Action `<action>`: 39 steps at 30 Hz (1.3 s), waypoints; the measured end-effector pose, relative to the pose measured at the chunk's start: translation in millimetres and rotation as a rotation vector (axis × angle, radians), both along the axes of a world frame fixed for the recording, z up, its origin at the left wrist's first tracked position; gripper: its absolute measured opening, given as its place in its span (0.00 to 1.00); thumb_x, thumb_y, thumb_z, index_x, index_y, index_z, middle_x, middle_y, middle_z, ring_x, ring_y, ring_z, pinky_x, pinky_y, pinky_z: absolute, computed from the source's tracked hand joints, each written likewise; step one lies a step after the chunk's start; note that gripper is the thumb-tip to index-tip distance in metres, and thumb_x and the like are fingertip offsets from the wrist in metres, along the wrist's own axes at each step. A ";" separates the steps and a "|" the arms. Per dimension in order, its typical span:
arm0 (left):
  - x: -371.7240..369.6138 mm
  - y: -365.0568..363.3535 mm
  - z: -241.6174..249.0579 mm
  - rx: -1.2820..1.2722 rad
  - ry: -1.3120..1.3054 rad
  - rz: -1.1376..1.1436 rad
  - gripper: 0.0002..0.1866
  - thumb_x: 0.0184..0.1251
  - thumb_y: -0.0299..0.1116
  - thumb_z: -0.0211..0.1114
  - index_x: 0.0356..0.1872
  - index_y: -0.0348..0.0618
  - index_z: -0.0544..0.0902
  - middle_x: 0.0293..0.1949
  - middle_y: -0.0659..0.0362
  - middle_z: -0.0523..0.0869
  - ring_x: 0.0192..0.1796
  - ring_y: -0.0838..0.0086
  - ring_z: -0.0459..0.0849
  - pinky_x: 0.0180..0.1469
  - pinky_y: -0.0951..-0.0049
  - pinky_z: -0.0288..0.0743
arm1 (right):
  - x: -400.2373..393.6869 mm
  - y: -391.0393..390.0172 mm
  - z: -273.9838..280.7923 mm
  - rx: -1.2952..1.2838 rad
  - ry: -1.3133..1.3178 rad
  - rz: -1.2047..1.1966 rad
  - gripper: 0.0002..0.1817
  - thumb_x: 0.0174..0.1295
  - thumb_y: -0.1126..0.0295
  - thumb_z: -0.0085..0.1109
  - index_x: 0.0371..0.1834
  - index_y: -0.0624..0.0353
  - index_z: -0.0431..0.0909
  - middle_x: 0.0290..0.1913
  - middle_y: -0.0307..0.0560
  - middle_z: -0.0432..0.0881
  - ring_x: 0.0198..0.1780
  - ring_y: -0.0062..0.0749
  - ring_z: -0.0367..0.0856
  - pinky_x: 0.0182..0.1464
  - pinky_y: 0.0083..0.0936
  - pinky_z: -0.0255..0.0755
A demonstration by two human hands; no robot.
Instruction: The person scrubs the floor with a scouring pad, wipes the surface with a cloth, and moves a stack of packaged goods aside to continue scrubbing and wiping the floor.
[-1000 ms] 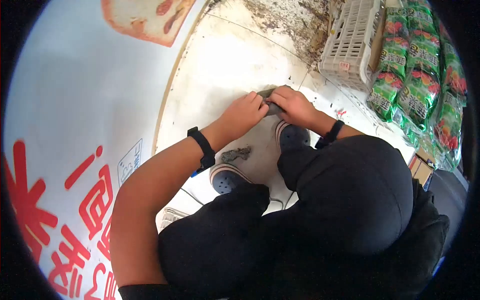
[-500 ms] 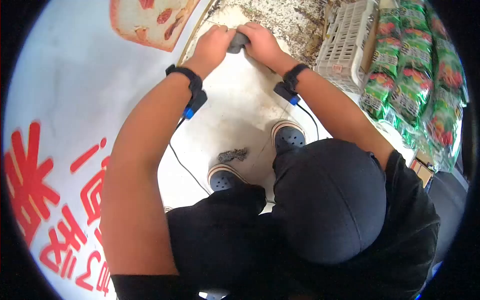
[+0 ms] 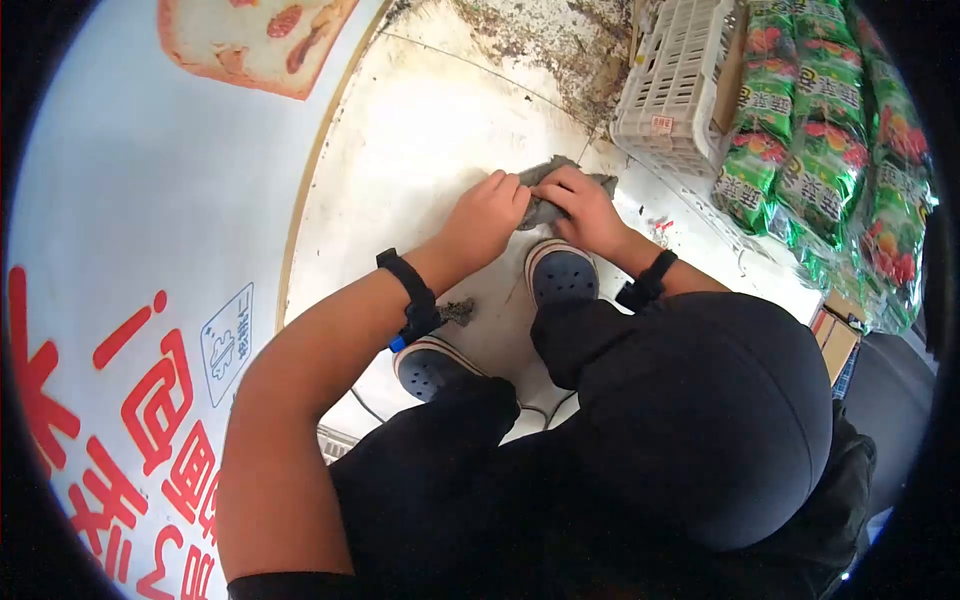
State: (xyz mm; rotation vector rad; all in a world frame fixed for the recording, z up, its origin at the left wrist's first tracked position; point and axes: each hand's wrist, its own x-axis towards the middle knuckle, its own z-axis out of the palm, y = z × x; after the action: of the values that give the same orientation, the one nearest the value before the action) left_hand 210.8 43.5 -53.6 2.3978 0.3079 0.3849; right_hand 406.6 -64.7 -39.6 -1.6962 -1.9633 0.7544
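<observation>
A dark grey rag lies spread on the white floor, its edges showing between and beyond my hands. My left hand has its fingers closed on the rag's left edge. From the right, my right hand grips it too, with bent fingers close to those of the left. Parts of the rag are hidden beneath the fingers. Both wrists wear black straps with small devices.
My clogs stand just behind the rag. A dark clump of debris lies near the left one. To the right are a white plastic crate and green packets. A printed white panel borders the left. Dark grime stains the far floor.
Both hands have come back toward my feet and to the right, bringing the rag. It was bunched between them before and now shows more spread out.
</observation>
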 end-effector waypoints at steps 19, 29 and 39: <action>29.5 158.6 0.5 0.306 0.044 0.446 0.10 0.53 0.21 0.62 0.37 0.40 0.77 0.38 0.52 0.80 0.47 0.54 0.79 0.49 0.57 0.77 | 11.1 217.3 -33.5 0.315 -0.043 -0.125 0.23 0.41 0.82 0.59 0.46 0.56 0.80 0.38 0.52 0.81 0.44 0.55 0.80 0.47 0.41 0.76; 11.9 44.2 18.1 0.076 0.064 0.141 0.16 0.51 0.25 0.65 0.43 0.36 0.74 0.41 0.47 0.78 0.48 0.51 0.77 0.52 0.54 0.74 | 5.3 54.3 20.5 0.215 -0.020 -0.098 0.27 0.40 0.82 0.60 0.50 0.55 0.78 0.45 0.51 0.78 0.50 0.52 0.76 0.51 0.41 0.74; 25.2 41.8 -1.3 0.002 0.012 0.110 0.09 0.52 0.23 0.59 0.36 0.37 0.76 0.38 0.49 0.77 0.45 0.55 0.77 0.49 0.58 0.75 | 1.7 42.2 -10.0 0.006 0.016 -0.239 0.25 0.38 0.82 0.61 0.46 0.58 0.78 0.42 0.53 0.77 0.49 0.54 0.76 0.50 0.42 0.74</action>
State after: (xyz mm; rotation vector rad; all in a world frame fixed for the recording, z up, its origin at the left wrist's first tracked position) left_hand 236.0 85.3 -54.9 2.3919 0.4466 0.4216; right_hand 408.3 -22.5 -49.5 -1.8721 -1.7101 0.6716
